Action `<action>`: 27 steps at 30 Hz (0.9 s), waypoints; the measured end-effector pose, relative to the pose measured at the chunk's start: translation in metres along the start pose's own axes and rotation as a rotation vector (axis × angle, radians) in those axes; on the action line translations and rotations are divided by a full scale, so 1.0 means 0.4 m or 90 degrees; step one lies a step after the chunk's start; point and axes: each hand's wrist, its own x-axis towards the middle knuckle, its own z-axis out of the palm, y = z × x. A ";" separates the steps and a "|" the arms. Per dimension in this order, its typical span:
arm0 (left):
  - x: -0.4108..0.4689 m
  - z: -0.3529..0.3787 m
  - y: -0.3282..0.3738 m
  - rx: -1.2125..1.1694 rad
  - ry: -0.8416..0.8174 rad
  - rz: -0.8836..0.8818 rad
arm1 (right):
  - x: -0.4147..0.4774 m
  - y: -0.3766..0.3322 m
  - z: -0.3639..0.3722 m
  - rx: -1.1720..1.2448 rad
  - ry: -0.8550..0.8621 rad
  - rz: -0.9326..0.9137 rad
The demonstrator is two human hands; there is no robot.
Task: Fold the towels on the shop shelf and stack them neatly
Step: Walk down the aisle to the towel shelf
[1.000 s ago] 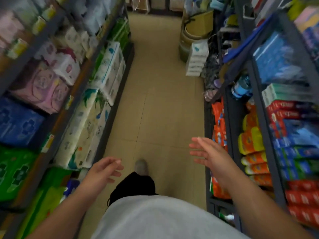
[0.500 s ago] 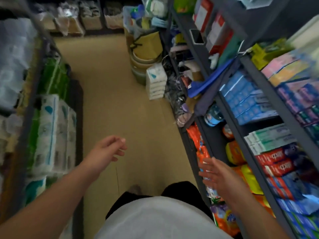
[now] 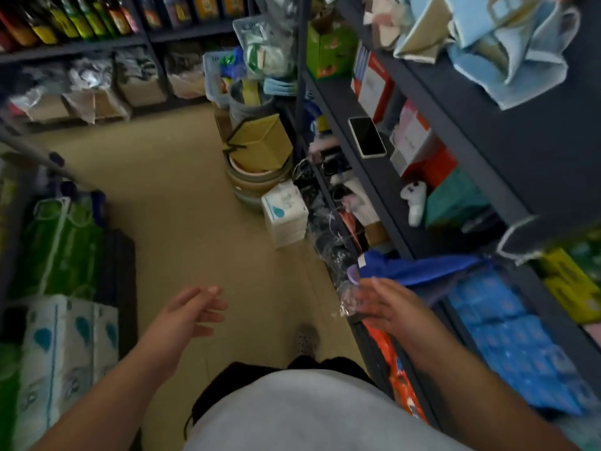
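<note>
A pale grey shirt (image 3: 309,415); beyond the shirt's hem, black trousers (image 3: 227,382); further beyond the shirt, one speckled grey shoe (image 3: 305,340).

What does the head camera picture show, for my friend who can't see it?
A person stands in a shop aisle, left hand and right hand both open and empty. Crumpled light-blue towels lie unfolded on a high shelf on the right.
</note>
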 end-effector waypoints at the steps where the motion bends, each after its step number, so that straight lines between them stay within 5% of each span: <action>1: 0.044 0.007 0.043 0.003 0.005 -0.003 | 0.051 -0.059 0.005 -0.009 -0.006 -0.011; 10: 0.413 0.170 0.502 0.067 -0.132 0.100 | 0.298 -0.451 -0.011 -0.005 0.067 -0.132; 17: 0.682 0.410 0.961 0.143 -0.385 0.370 | 0.311 -0.663 -0.031 0.104 0.180 -0.234; 27: 0.789 0.726 1.388 0.248 -0.633 0.704 | 0.371 -0.944 -0.098 0.173 0.538 -0.376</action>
